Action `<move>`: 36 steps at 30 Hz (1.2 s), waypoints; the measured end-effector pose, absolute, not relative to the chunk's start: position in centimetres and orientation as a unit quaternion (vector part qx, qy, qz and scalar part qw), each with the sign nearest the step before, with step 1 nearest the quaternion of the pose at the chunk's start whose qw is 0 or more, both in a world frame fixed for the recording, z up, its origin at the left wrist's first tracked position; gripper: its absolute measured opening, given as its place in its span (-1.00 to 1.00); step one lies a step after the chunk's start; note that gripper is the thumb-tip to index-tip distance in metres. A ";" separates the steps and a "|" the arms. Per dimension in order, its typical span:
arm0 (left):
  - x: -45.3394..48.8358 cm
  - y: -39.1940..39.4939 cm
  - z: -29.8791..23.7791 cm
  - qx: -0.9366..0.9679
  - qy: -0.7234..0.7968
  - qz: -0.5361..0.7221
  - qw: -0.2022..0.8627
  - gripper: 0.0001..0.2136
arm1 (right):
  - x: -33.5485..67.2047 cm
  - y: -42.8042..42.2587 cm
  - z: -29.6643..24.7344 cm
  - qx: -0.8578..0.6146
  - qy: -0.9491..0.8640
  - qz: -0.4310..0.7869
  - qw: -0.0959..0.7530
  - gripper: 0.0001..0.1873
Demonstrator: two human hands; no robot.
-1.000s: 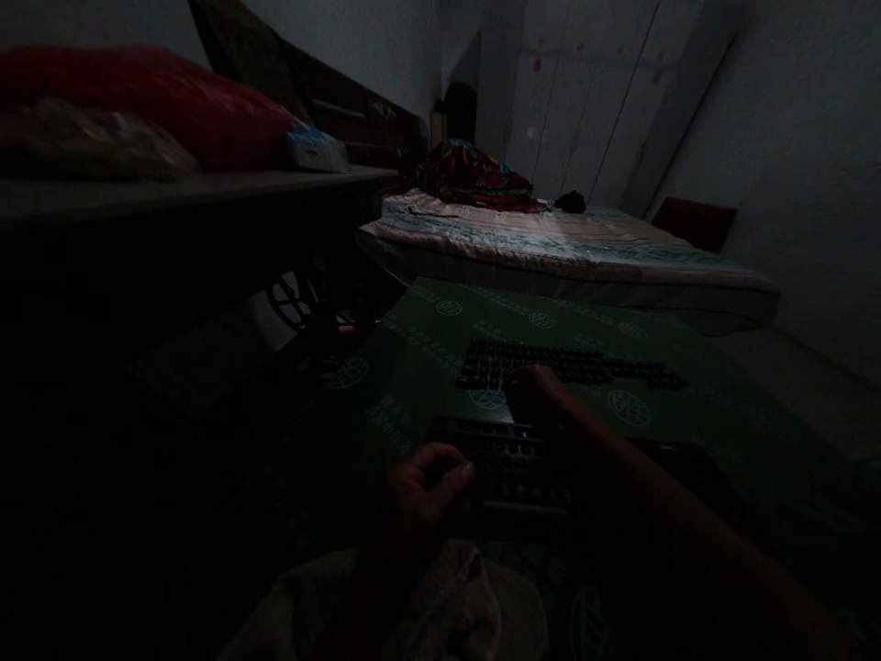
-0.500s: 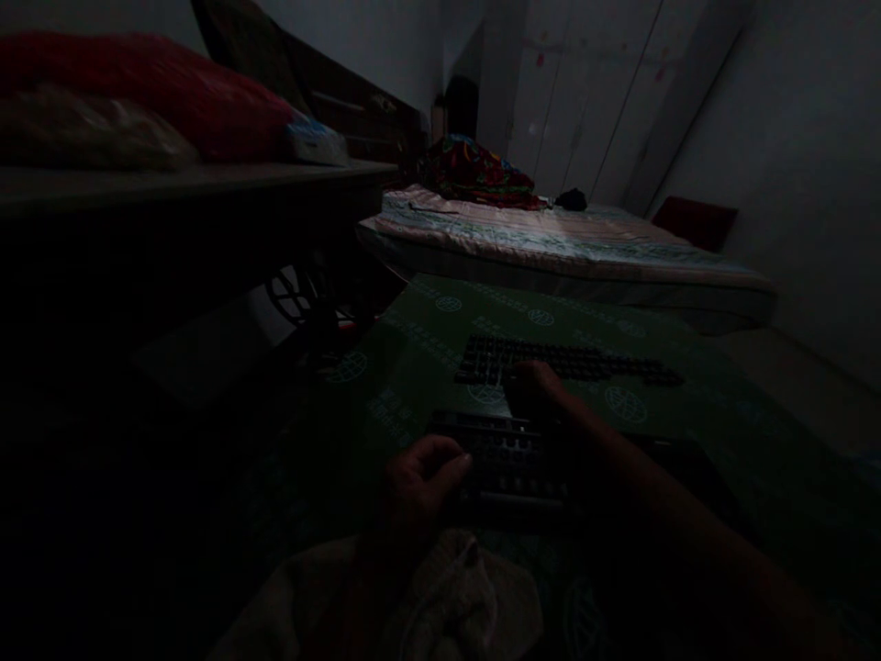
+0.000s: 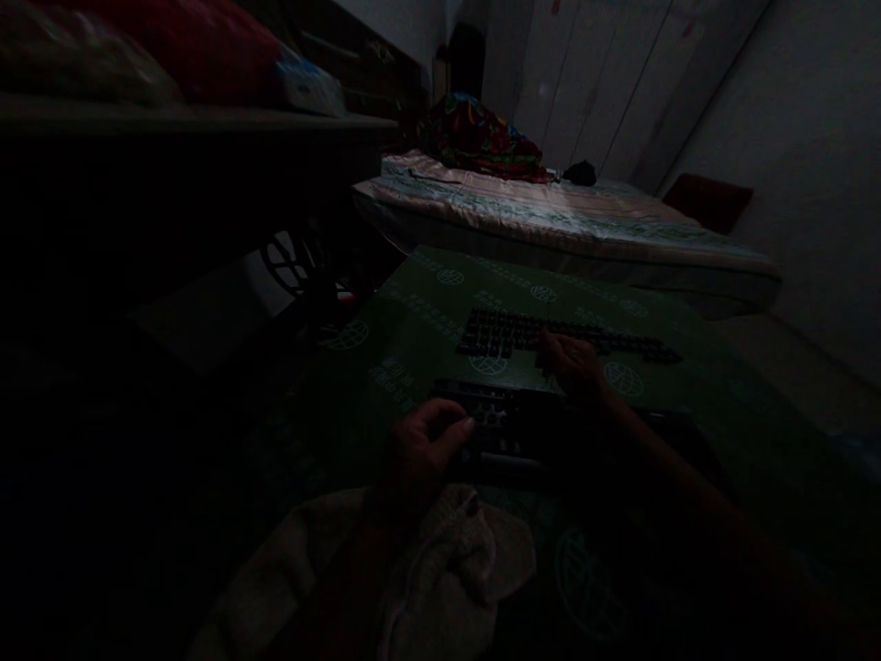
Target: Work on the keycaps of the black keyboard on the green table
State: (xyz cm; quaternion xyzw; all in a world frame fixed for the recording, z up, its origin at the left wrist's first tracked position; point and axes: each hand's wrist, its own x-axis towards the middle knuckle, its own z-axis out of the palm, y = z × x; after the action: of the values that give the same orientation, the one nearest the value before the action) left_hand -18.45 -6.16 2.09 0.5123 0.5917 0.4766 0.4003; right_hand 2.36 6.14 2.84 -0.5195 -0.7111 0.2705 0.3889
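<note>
The room is very dark. A black keyboard (image 3: 523, 431) lies on a green printed mat (image 3: 413, 321) in front of me. My left hand (image 3: 423, 445) is curled at the keyboard's left end, thumb resting on its edge. Beyond it, a long row of loose dark keycaps (image 3: 502, 332) is laid out on the mat. My right hand (image 3: 574, 365) reaches over the keyboard to the middle of that row, fingers bent down and together on the keycaps. Whether they hold anything is hidden. A pale towel (image 3: 447, 569) lies bunched below my left hand.
A low bed (image 3: 551, 229) with a striped sheet stands behind the mat, with a colourful cloth bundle (image 3: 482, 138) on it. A dark table (image 3: 206, 115) with a red bag (image 3: 206, 46) fills the left. A metal wheel frame (image 3: 285, 262) stands under it.
My right hand has moved right and farther out, from the near keyboard to the keycap row. The view has tilted down. My left hand stays at the keyboard's left end.
</note>
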 end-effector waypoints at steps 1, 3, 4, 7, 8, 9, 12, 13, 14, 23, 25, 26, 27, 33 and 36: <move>-18.3 -6.2 2.0 0.524 0.594 0.473 0.386 -0.84 | 2.6 5.1 3.2 -0.519 -0.700 0.274 0.407 -0.41; -18.0 -6.2 1.6 0.563 0.597 0.459 0.339 -0.86 | 3.0 3.2 3.5 -0.517 -0.688 0.288 0.420 -0.42; -17.8 -6.2 1.4 0.591 0.594 0.450 0.309 -0.88 | 3.0 2.5 3.6 -0.513 -0.686 0.302 0.418 -0.43; -17.3 -6.2 0.6 0.687 0.553 0.417 0.221 -0.89 | 2.7 0.8 3.8 -0.488 -0.683 0.376 0.392 -0.50; -17.2 -6.1 0.3 0.710 0.537 0.409 0.201 -0.89 | 2.5 0.4 3.8 -0.480 -0.680 0.405 0.378 -0.53; -17.1 -6.0 0.1 0.727 0.523 0.406 0.184 -0.87 | 2.3 0.0 3.9 -0.471 -0.678 0.432 0.362 -0.56; -16.9 -5.8 -0.5 0.747 0.505 0.406 0.147 -0.81 | 1.5 -0.8 4.1 -0.437 -0.693 0.480 0.313 -0.66; -16.9 -5.7 -0.6 0.751 0.503 0.405 0.138 -0.78 | 1.4 -1.0 4.1 -0.424 -0.706 0.480 0.301 -0.69; -16.8 -5.7 -0.7 0.755 0.501 0.403 0.131 -0.75 | 1.2 -1.2 4.0 -0.413 -0.720 0.474 0.294 -0.72; -16.4 -5.1 -1.0 0.809 0.458 0.351 0.113 -0.78 | 0.9 -1.0 3.2 -0.371 -0.801 0.385 0.271 -0.76; -16.5 -5.1 -1.0 0.816 0.450 0.345 0.111 -0.76 | 0.9 -0.9 3.0 -0.362 -0.805 0.382 0.274 -0.73; -16.5 -5.1 -1.0 0.818 0.448 0.343 0.112 -0.75 | 0.9 -0.9 2.9 -0.356 -0.807 0.381 0.276 -0.73; -16.5 -5.1 -0.9 0.819 0.449 0.340 0.116 -0.75 | 0.9 -0.9 2.9 -0.350 -0.810 0.379 0.279 -0.72; -16.4 -5.0 -0.5 0.815 0.466 0.313 0.140 -0.71 | 0.3 -0.9 2.8 -0.344 -0.839 0.335 0.256 -0.79; -16.4 -4.9 -0.6 0.812 0.474 0.306 0.150 -0.69 | -0.2 -0.9 2.6 -0.353 -0.850 0.308 0.241 -0.83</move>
State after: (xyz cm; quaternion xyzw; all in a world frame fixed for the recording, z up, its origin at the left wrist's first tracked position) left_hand -16.43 -4.95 -0.60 0.8120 0.4740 0.3056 0.1503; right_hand -0.15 -0.86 2.63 -0.3535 -0.8498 0.3075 0.2413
